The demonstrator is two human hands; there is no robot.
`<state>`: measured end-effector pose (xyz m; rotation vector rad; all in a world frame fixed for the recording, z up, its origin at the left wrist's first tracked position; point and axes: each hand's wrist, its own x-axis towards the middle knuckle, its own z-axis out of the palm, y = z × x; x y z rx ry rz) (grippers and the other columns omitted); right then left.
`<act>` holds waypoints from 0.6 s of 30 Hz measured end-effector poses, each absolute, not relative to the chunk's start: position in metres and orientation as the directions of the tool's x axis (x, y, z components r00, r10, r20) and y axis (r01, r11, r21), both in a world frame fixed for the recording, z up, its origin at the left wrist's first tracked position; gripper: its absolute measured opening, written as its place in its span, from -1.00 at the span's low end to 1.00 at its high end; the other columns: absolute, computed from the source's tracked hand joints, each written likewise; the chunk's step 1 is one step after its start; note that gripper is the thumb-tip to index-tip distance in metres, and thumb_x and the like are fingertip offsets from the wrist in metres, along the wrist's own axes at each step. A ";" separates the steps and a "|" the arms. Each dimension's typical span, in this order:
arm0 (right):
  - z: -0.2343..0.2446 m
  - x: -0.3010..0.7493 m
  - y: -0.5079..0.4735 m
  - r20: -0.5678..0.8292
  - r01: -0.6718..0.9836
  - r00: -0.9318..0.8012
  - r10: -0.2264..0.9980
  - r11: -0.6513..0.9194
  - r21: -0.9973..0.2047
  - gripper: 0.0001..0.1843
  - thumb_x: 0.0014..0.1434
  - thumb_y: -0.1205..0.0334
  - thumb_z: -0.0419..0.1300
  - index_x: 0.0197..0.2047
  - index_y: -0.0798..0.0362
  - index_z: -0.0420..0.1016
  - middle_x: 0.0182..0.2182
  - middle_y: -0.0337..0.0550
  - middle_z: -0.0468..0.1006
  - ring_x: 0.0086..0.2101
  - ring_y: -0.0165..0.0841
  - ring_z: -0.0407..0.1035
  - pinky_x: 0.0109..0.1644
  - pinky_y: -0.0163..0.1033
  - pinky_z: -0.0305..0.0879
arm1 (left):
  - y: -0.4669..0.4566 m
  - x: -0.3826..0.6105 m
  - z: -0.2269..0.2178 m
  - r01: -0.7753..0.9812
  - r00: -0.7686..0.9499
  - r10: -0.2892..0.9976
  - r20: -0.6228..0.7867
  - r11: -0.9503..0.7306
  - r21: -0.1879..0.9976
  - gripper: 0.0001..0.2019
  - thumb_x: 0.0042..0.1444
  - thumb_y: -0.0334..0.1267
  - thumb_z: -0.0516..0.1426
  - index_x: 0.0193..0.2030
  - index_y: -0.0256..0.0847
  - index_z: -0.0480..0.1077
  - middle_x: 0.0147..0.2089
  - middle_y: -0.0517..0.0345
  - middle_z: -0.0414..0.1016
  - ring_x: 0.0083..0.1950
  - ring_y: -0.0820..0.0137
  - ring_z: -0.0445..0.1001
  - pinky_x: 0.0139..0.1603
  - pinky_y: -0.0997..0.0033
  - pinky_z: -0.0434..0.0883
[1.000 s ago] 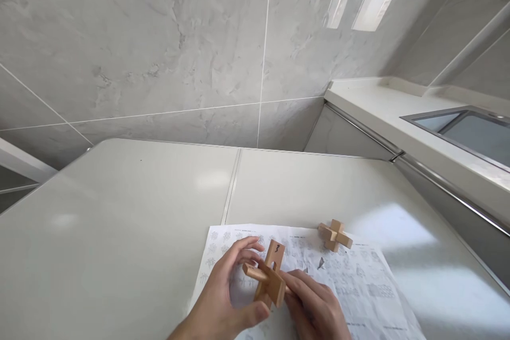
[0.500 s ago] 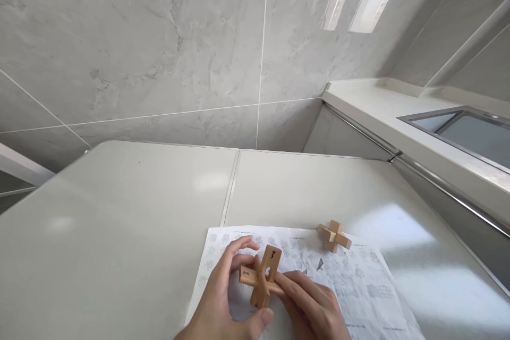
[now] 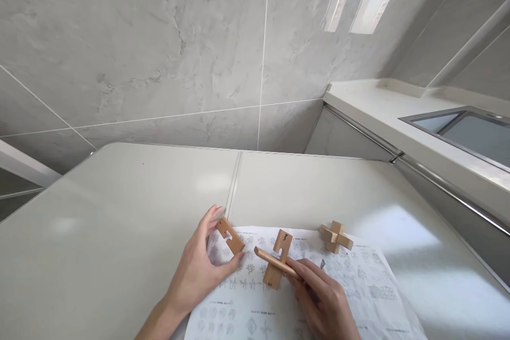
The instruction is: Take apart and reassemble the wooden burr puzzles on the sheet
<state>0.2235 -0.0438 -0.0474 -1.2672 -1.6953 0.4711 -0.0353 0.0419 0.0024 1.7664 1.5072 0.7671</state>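
Note:
My left hand (image 3: 201, 263) is closed on a flat notched wooden puzzle piece (image 3: 231, 236), held at its ends between thumb and fingers. To its right, my right hand (image 3: 322, 295) pinches the end of a wooden bar that crosses through a slotted piece marked 3 (image 3: 283, 244); together they form a cross of two joined puzzle pieces. A gap separates the two hands. Beneath them lies a printed sheet (image 3: 263, 300) covered with small puzzle diagrams. Another assembled wooden cross puzzle (image 3: 336, 236) sits on the sheet's far right part, touched by neither hand.
The white table (image 3: 119, 255) has a seam running toward its back edge. Grey tiled wall (image 3: 139, 48) stands behind it. On the right is a white counter (image 3: 366, 103) with a sink (image 3: 466, 127) and a metal rail below.
My left hand has pulled one wooden piece out of the cross and moved it up and left. My right hand still holds the two joined pieces.

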 end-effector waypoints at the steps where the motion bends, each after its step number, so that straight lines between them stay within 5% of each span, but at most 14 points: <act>1: -0.049 0.224 -0.044 0.427 0.530 -0.023 0.904 0.373 -0.761 -0.74 0.55 0.29 0.12 0.15 -0.03 0.60 -0.22 -0.07 0.71 -0.39 -0.32 0.62 -0.38 -0.37 0.55 | 0.044 -0.037 0.002 0.649 0.143 0.990 0.009 -0.101 0.754 -0.02 0.18 0.11 0.38 0.60 0.07 -0.04 0.56 -0.13 0.28 0.50 -0.12 0.37 0.42 -0.17 0.44; 9: -0.052 0.225 -0.043 0.395 0.519 -0.012 0.919 0.343 -0.783 -0.76 0.53 0.28 0.14 0.13 -0.04 0.60 -0.25 -0.13 0.68 -0.39 -0.32 0.59 -0.34 -0.36 0.55 | 0.057 -0.059 0.003 0.825 0.251 0.968 0.013 -0.221 0.521 -0.12 0.30 0.08 0.27 0.64 0.02 -0.03 0.55 -0.07 0.32 0.47 -0.09 0.42 0.34 -0.05 0.53; 18: -0.051 0.226 -0.044 0.381 0.512 -0.039 0.924 0.346 -0.787 -0.75 0.54 0.28 0.12 0.15 -0.05 0.59 -0.26 -0.14 0.67 -0.43 -0.33 0.57 -0.40 -0.35 0.49 | 0.069 -0.075 0.007 0.809 0.357 0.934 0.015 -0.317 0.496 -0.31 0.32 0.06 0.25 0.52 0.04 0.23 0.51 0.06 0.39 0.43 -0.01 0.47 0.38 0.03 0.50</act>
